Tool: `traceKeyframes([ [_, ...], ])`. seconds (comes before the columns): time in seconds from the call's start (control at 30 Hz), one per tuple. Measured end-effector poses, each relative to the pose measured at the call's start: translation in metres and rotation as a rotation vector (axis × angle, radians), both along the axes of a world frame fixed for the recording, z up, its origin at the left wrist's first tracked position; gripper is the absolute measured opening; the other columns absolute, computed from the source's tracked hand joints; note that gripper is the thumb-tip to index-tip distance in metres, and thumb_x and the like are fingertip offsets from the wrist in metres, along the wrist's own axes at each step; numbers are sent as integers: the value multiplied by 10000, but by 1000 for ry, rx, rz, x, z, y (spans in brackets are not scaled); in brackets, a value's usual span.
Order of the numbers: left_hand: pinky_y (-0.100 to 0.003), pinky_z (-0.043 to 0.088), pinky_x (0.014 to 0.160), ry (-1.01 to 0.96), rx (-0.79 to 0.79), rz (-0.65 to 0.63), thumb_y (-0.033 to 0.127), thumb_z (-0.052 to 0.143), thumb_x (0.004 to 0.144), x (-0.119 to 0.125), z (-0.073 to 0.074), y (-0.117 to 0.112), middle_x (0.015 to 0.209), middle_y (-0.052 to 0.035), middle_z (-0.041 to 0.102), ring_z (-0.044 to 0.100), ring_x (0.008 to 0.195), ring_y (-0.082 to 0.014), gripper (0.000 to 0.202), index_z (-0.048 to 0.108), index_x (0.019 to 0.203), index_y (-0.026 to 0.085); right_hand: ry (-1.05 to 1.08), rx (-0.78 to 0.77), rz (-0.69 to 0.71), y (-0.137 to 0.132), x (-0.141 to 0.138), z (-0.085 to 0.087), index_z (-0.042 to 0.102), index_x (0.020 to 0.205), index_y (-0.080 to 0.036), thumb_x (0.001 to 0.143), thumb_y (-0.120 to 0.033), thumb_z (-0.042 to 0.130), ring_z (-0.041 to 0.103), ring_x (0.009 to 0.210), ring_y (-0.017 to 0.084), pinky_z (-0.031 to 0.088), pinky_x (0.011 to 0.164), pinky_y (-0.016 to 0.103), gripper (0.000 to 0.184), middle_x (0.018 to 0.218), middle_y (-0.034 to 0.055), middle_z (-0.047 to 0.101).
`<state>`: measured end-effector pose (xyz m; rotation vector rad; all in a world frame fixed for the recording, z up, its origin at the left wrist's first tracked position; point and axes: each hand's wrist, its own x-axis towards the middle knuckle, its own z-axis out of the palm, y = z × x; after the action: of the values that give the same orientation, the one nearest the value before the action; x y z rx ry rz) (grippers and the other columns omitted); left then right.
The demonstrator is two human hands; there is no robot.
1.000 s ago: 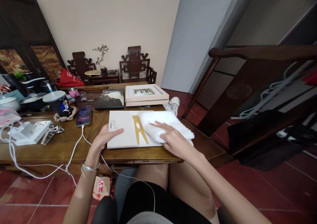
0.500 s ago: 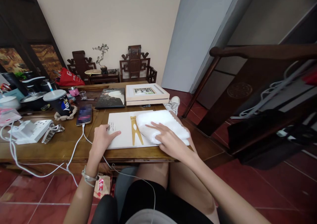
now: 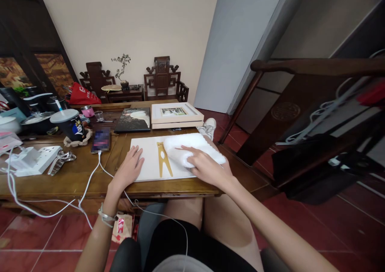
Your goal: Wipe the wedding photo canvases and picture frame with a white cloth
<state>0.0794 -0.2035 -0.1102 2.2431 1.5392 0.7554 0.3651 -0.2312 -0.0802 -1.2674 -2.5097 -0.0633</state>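
Observation:
A flat white board (image 3: pixel 147 167) lies at the table's front edge. On it is a tan cat-shaped figure (image 3: pixel 161 153) with two long legs; I cannot tell if it is printed or a loose piece. My left hand (image 3: pixel 130 165) rests flat over the board's left edge, fingers stretched and holding nothing. A folded white towel (image 3: pixel 207 143) covers the board's right part. My right hand (image 3: pixel 203 163) grips the towel's near left corner, index finger stretched along its top and the other fingers curled into it.
Behind the board lie a dark picture panel (image 3: pixel 134 119) and a pale framed picture (image 3: pixel 177 115). Left stand a phone (image 3: pixel 100 139) on its charging cable, a lidded cup (image 3: pixel 73 125) and a white power strip (image 3: pixel 45 157). A wooden chair (image 3: pixel 285 107) stands at right.
My left hand has shifted from gripping the board's left edge to lying flat on it, thumb drawn in. My right hand still holds the towel, its fingers now more bunched.

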Motion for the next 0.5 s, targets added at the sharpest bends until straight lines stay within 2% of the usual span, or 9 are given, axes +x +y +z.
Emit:
traceKeyframes([
  [0.1, -446, 180, 1179, 4, -15, -6, 375, 388, 906, -5, 2, 6, 1511, -156, 367, 226, 1448, -267, 478, 510, 1302, 135, -67, -28, -66, 23, -5, 10, 636, 754, -148, 693, 27, 464, 571, 1180, 298, 456, 973, 410, 253, 1354, 178, 550],
  [0.17, -445, 191, 1177, 19, -38, -17, 363, 403, 889, -7, 4, 10, 1506, -158, 374, 239, 1444, -267, 474, 516, 1286, 132, -105, -31, -89, 40, -11, 13, 650, 801, -135, 711, 26, 461, 571, 1176, 292, 441, 976, 395, 264, 1311, 196, 576],
  [0.3, -439, 197, 1177, -6, -7, 0, 333, 455, 846, -6, 7, 13, 1513, -155, 365, 252, 1439, -271, 433, 561, 1214, 132, -152, -17, -65, 64, -21, 9, 661, 880, -109, 734, 33, 459, 525, 1229, 298, 412, 996, 400, 287, 1227, 217, 609],
  [0.4, -424, 174, 1183, -112, 19, 14, 332, 494, 833, -3, 6, 13, 1490, -138, 410, 245, 1443, -267, 398, 589, 1172, 146, -164, 16, -48, 68, -24, 2, 660, 889, -103, 742, 40, 457, 489, 1264, 316, 384, 1027, 446, 289, 1230, 224, 603],
  [0.5, -414, 157, 1185, -202, -20, 14, 352, 487, 842, -1, 2, 15, 1478, -134, 431, 254, 1440, -263, 467, 554, 1251, 138, -150, 28, -17, 59, -23, -2, 663, 881, -96, 728, 55, 450, 415, 1330, 333, 347, 1070, 488, 302, 1290, 225, 576],
])
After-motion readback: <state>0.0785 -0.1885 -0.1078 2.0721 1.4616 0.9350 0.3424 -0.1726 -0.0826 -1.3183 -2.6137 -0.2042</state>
